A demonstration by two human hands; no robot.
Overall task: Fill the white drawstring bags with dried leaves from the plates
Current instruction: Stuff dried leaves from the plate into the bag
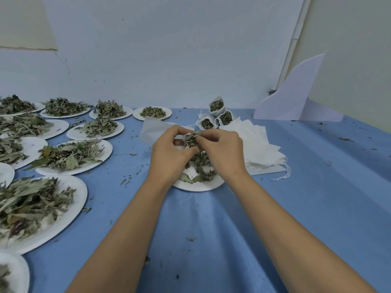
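Both hands meet above a white plate (pixel 196 185) in the middle of the blue table. My left hand (pixel 171 154) and my right hand (pixel 223 153) pinch a clump of dried leaves (pixel 192 138) between their fingertips; a bit of white fabric shows at the clump's top. More dried leaves (pixel 202 166) lie on the plate under the hands. An empty white bag (pixel 153 129) lies flat just behind my left hand. Three filled white bags (pixel 218 115) stand open at the back.
Several white plates heaped with dried leaves (pixel 72 156) cover the left side of the table. A stack of empty white bags (pixel 258 149) lies right of the hands. A white foam board piece (pixel 294 96) leans at the back right. Leaf crumbs dot the blue cloth (pixel 211 229).
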